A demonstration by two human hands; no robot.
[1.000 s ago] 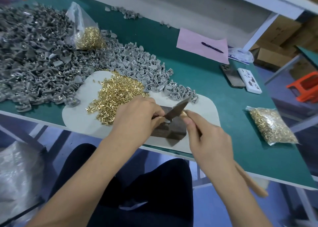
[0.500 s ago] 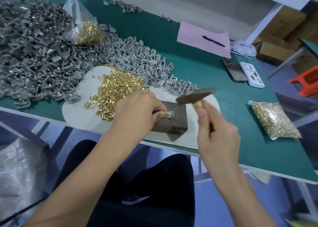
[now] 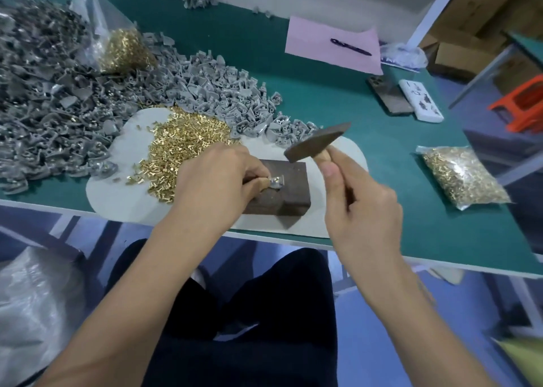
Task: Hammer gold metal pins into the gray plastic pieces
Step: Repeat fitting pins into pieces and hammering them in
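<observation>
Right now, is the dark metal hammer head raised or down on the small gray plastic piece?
Raised. The dark metal hammer head hangs above and apart from the small gray plastic piece on the dark block.

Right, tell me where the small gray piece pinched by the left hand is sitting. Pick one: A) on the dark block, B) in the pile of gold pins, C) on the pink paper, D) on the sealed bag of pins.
A: the left hand pinches the gray piece on top of the dark block, with the hammer raised above it.
</observation>
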